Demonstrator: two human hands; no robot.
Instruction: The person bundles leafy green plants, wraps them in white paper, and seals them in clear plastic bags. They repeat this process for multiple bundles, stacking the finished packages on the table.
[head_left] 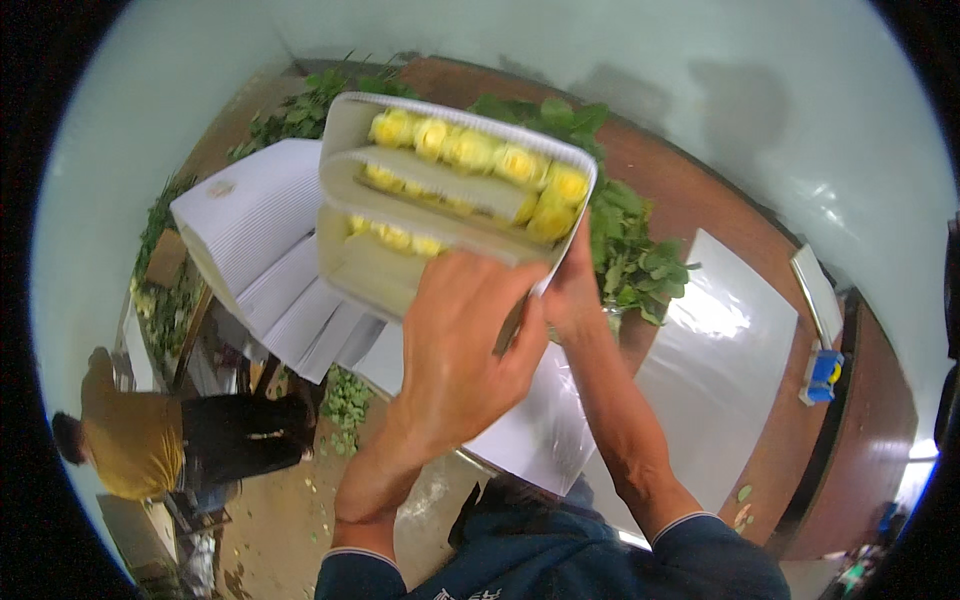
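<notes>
Nearest to me are my two dark blue sleeves, coming up from the near edge, and beyond them my forearms meet over the middle of the bench. My left hand lies flat, back up, over the near end of the bundle of yellow roses, its fingers curled round the corrugated white wrap that encloses them; they hold the near edge of that wrap, pressed against it. My right hand sits just to the right, touching the wrap's near right corner, its fingers hidden behind the bundle, so I cannot tell how widely they are spread, only that they bear against it. Between my two hands a thin dark edge shows, too small to tell what it is. The bundle itself stands lifted above the bench, just beyond my fingers, its blooms in rows facing me. Under my arms lie clear glossy sheets spread on the bench, and to the left a stack of white corrugated sheets fans out. Farther off, green leaves lie heaped behind the bundle. Down at the near left, a person in a yellow shirt stands on the floor.
</notes>
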